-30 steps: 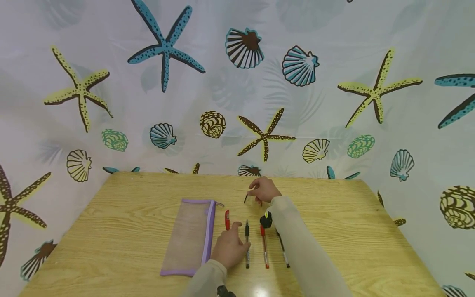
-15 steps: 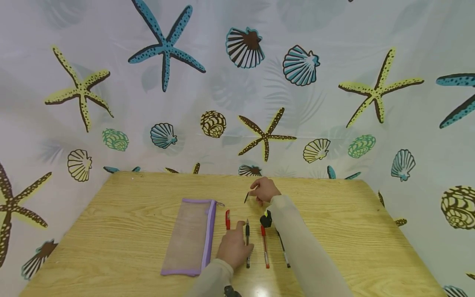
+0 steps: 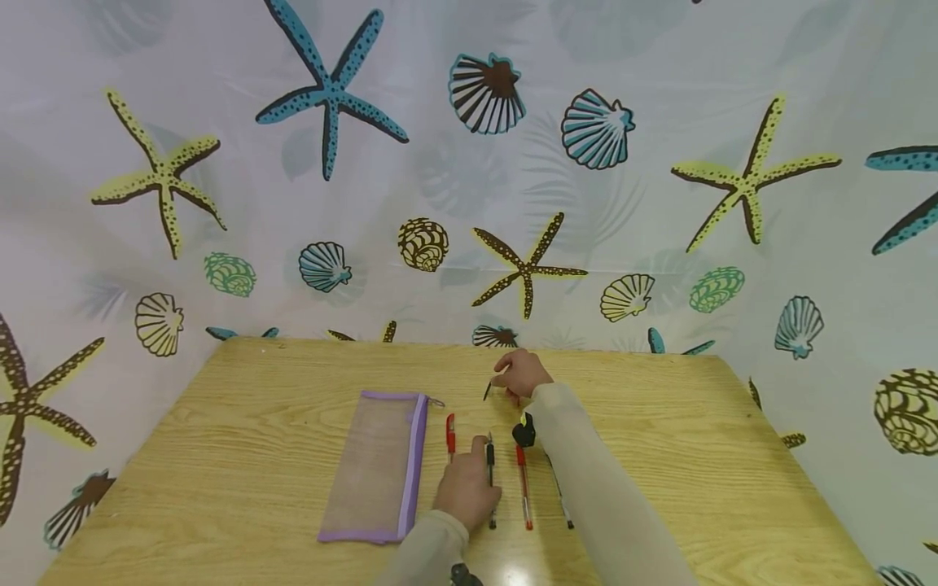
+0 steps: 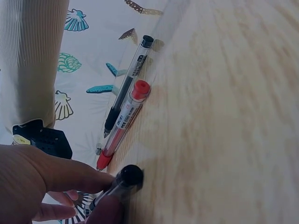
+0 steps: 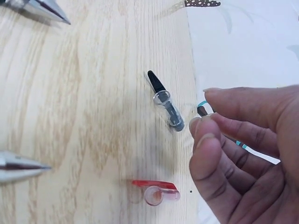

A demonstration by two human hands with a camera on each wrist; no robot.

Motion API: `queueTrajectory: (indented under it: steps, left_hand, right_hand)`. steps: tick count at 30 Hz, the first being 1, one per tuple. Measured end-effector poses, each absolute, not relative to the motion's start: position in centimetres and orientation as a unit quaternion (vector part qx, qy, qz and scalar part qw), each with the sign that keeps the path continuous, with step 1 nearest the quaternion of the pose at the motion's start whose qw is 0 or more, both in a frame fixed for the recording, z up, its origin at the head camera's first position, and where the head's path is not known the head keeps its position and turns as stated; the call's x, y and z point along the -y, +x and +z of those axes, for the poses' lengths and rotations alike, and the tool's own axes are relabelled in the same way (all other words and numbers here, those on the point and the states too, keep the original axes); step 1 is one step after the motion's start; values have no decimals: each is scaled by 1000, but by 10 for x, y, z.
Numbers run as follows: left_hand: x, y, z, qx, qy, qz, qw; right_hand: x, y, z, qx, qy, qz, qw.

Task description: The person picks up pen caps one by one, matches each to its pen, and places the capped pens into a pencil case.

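Observation:
My left hand [image 3: 469,492] is over a black gel pen [image 3: 491,464] that lies on the table, tip pointing away. In the left wrist view, thumb and a finger pinch the pen's clear barrel near its black end [image 4: 130,176]. At the far side my right hand [image 3: 523,373] hovers with loosely curled fingers beside a black pen cap [image 5: 163,100]. Nothing shows between those fingers, and a narrow gap parts them from the cap in the right wrist view. A red cap [image 5: 156,186] lies near the same hand.
An uncapped red pen [image 3: 523,484] and another black pen [image 3: 560,496] lie to the right, the latter partly under the right sleeve. A red-ended pen [image 3: 450,431] is partly covered by my left hand. A purple-edged mesh zip pouch [image 3: 366,472] lies left on the wooden table [image 3: 242,456].
My left hand has slid a little to the right, up against the black gel pen. The right hand stays nearly still by the black cap.

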State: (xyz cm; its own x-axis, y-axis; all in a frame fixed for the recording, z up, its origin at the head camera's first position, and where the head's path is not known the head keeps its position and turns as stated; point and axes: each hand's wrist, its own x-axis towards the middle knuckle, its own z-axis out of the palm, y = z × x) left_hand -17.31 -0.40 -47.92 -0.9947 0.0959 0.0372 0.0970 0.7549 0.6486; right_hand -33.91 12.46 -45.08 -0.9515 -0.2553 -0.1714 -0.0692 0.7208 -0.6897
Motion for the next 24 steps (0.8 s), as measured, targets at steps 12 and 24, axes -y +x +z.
queueTrajectory:
  steps: [12,24]
  left_hand:
    - [2,-173,-479,939,-31,-341,-17]
    - [1,-175,-479,938,-15,-345,-32]
  right_hand:
    - [-124,-344,-459,-918,-76,-365,133]
    - [-123,-345,-461,-918,-83,-366,131]
